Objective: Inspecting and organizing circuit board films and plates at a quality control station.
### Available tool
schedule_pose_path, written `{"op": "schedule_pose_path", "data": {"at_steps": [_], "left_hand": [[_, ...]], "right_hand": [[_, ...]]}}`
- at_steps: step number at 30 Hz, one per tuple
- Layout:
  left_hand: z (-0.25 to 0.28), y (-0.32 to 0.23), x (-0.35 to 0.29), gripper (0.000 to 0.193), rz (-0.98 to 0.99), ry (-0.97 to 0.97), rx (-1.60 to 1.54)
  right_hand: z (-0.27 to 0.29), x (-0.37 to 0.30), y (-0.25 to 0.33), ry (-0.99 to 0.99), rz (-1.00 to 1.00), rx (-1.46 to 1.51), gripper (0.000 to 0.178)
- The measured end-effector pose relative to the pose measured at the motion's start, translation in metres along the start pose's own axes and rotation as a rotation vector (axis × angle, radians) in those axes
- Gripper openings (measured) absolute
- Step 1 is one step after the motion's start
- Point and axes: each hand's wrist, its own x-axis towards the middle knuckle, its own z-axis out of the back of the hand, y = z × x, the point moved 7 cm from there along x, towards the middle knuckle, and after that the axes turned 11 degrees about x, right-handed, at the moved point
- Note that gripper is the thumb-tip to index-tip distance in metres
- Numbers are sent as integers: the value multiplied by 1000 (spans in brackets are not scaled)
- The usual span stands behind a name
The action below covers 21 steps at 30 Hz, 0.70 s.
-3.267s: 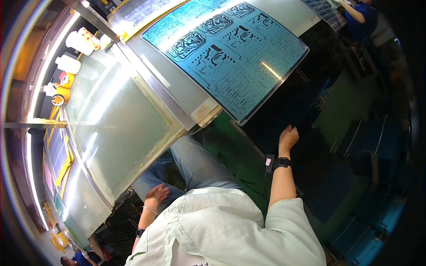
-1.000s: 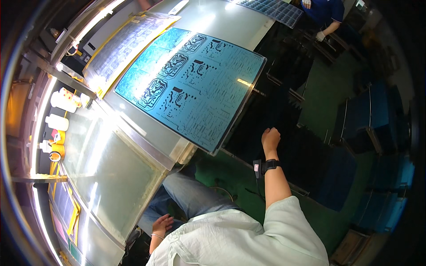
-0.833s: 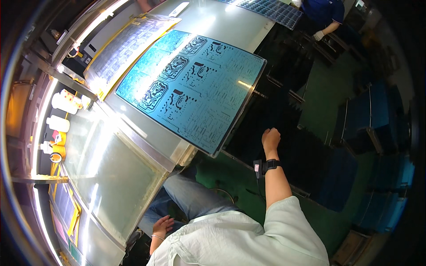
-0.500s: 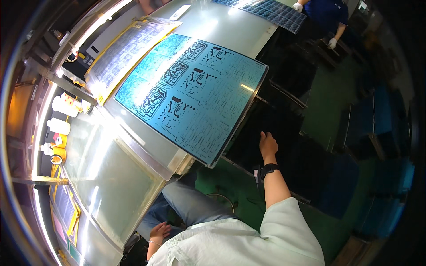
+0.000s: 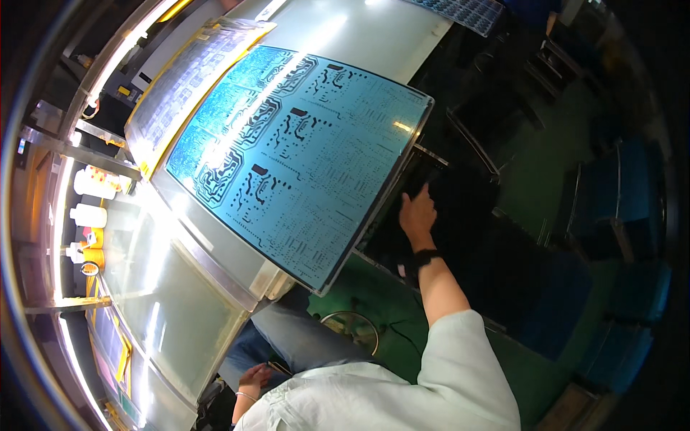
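Observation:
A large blue circuit board panel (image 5: 316, 179) with black trace patterns lies on the pale worktable (image 5: 381, 36), its near right edge reaching past the tabletop. My right hand (image 5: 418, 215), a dark band at its wrist, is just right of that edge, over a dark area. Its thumb and forefinger are apart, and I see nothing in it. Low at my lap is my left hand (image 5: 251, 378), its fingers curled. A thin dark and yellowish piece (image 5: 279, 368) shows at its fingertips, too small to name.
A yellow-edged patterned sheet (image 5: 194, 79) lies left of the panel. White bottles (image 5: 89, 215) and orange tape rolls (image 5: 93, 248) line the left side beneath bright tube lights. A stool ring (image 5: 352, 316) stands below. Another patterned panel (image 5: 467, 13) is at the far end, near a person in dark blue.
My right hand has moved up and left, closer to the panel's edge. The view has shifted, so the panel appears lower and further left. A thin piece now shows at my left fingertips.

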Motion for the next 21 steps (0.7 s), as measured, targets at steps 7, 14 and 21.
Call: {"op": "schedule_pose_path", "data": {"at_steps": [7,14,21], "left_hand": [[-14,-3,13,28,-71,44,-69],[-11,-11,-2,27,-56,-37,32],[-16,-18,7,27,-60,-69,54]], "right_hand": [[3,-1,-55,9,12,-132,36],[18,-10,-47,-13,-81,-149,31],[4,-1,-43,-10,-56,-124,35]]}}
